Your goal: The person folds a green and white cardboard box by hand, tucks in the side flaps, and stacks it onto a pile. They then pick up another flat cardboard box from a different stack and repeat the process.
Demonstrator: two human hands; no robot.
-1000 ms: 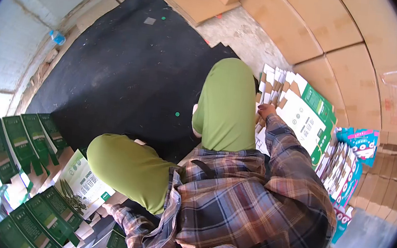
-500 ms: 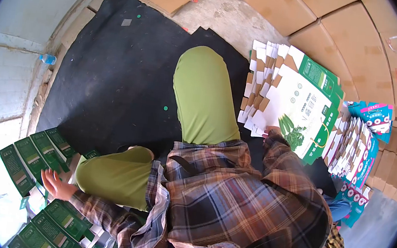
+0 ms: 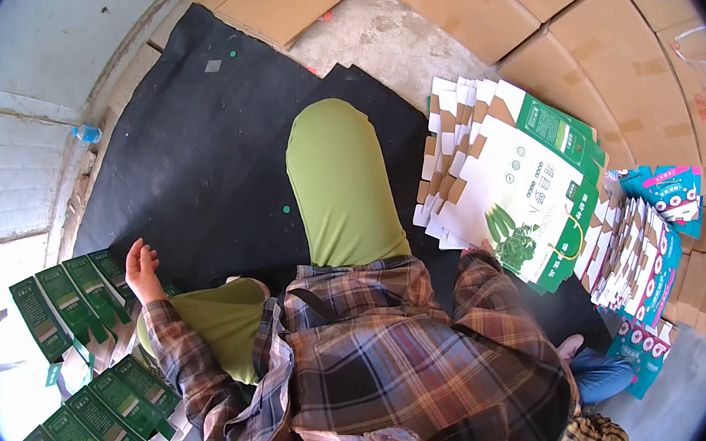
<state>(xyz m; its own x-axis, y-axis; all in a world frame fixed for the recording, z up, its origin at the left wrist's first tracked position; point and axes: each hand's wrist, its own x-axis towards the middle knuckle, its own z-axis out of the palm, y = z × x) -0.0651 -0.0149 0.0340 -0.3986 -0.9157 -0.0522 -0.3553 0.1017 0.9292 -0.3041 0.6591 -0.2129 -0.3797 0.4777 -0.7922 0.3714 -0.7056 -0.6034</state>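
My left hand (image 3: 145,270) is raised above the near edge of the black mat (image 3: 205,143), fingers apart and nothing in it. Just below and left of it lie green printed cartons (image 3: 57,296), overlapping in a row. On the right, my right hand (image 3: 482,247) is at the lower edge of a stack of flat white-and-green cartons (image 3: 538,198); its fingers are mostly hidden there. The top carton shows printed green vegetables and a yellow cord handle.
Brown cardboard boxes (image 3: 604,84) line the far right. Teal-and-pink cartons (image 3: 657,264) stand beyond the white-green stack. Another person's leg in blue (image 3: 601,377) shows at lower right. A small blue bottle (image 3: 87,134) lies by the left wall.
My left hand has moved up and right, away from the green cartons. My right hand stays at the edge of the stack. The whole view has shifted slightly.
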